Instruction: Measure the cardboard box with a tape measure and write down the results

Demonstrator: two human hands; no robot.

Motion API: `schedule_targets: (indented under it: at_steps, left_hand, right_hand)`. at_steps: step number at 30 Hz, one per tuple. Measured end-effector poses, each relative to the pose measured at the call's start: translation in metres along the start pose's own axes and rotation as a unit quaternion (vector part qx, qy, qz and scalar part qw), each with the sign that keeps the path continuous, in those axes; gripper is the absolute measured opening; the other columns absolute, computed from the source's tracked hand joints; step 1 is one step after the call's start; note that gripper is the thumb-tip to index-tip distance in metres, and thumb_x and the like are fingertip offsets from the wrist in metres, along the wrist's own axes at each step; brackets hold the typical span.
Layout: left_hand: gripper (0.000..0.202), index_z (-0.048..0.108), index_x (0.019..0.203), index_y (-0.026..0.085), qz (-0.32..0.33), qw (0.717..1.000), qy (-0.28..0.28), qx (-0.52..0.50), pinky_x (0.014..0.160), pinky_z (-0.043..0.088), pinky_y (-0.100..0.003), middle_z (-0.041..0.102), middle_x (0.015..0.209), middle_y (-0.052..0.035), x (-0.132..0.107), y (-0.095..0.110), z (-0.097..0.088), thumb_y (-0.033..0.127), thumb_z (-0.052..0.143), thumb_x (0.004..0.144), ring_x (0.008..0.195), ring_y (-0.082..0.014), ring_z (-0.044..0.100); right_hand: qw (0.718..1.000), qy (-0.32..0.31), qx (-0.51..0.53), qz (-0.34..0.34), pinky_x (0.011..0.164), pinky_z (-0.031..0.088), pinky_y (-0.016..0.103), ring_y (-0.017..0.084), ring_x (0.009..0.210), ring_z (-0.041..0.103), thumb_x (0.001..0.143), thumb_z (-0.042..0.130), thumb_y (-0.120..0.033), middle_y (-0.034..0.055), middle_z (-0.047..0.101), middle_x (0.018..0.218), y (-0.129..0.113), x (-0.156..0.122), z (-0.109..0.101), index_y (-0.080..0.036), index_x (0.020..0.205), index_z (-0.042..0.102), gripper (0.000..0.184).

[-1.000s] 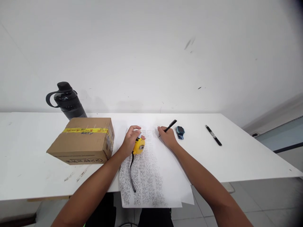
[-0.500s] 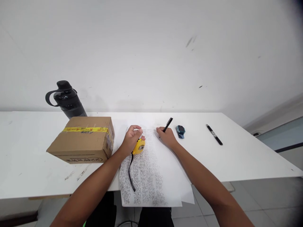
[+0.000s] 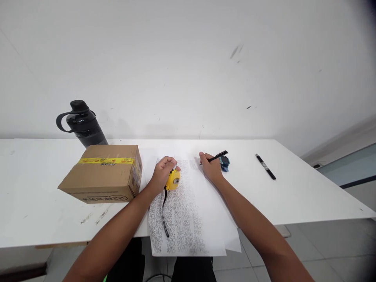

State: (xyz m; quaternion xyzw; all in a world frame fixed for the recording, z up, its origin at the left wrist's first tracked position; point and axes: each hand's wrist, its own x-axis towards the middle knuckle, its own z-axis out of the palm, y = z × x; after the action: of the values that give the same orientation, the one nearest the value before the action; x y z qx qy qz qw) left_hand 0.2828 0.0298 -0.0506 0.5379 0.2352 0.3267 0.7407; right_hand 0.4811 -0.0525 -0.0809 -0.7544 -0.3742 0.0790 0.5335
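Yellow tape measure (image 3: 173, 181) clasped by left hand (image 3: 162, 175), right hand (image 3: 210, 167) holding one pen (image 3: 219, 156) (of two).

Both the left hand (image 3: 161, 176) and the right hand (image 3: 212, 169) are bare, as are the forearms (image 3: 117, 231). Black trousers (image 3: 190, 271) cover the legs; a small green patch (image 3: 104, 279) adjoins them.

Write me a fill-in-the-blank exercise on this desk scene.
The left hand grips a ____ tape measure. The right hand holds a black ____. Behind the taped cardboard box stands a black ____.
Missing words: yellow; pen; bottle.
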Motion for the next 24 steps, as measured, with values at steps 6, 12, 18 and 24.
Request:
schedule_targets:
  at_steps: [6,12,18,24]
  left_hand:
    - [0.032,0.054,0.079,0.019,-0.008,1.0,-0.008,0.006,0.05,0.042,-0.022,0.064,0.069,-0.0007,-0.0019,0.002,0.0013,0.045,0.07,0.071,0.056,-0.0117,0.056]
    - [0.033,0.053,0.08,0.019,-0.006,1.0,-0.002,0.004,0.051,0.044,-0.022,0.063,0.068,-0.0001,-0.0015,0.0014,0.0016,0.046,0.07,0.071,0.058,-0.0127,0.058]
    - [0.031,0.053,0.081,0.019,-0.005,1.0,-0.003,0.01,0.05,0.043,-0.021,0.064,0.068,-0.0002,-0.0009,0.0001,0.0006,0.046,0.068,0.073,0.054,-0.0108,0.055]
    - [0.032,0.053,0.081,0.019,-0.004,1.0,-0.004,0.019,0.047,0.042,-0.022,0.064,0.068,0.0,0.0008,-0.0018,-0.0021,0.048,0.066,0.075,0.051,-0.0102,0.053]
  right_hand:
    - [1.0,-0.021,0.006,-0.002,0.051,0.033,0.027,0.013,0.053,0.039,0.083,0.046,-0.061,-0.002,0.042,0.05,0.0017,0.0001,0.0015,-0.021,0.053,0.045,0.05]
    - [0.997,-0.068,-0.018,0.015,0.054,0.033,0.026,0.014,0.055,0.043,0.083,0.046,-0.057,-0.0015,0.044,0.05,0.0051,0.0012,0.0035,-0.02,0.052,0.046,0.048]
    - [0.992,-0.12,-0.043,-0.009,0.051,0.027,0.026,0.011,0.052,0.033,0.083,0.047,-0.047,-0.0047,0.031,0.048,0.0072,0.0025,0.0057,-0.022,0.051,0.033,0.043]
    - [0.994,-0.108,-0.02,-0.012,0.052,0.026,0.026,0.011,0.052,0.032,0.083,0.047,-0.047,-0.0051,0.03,0.05,0.0088,0.0025,0.0078,-0.022,0.052,0.032,0.042]
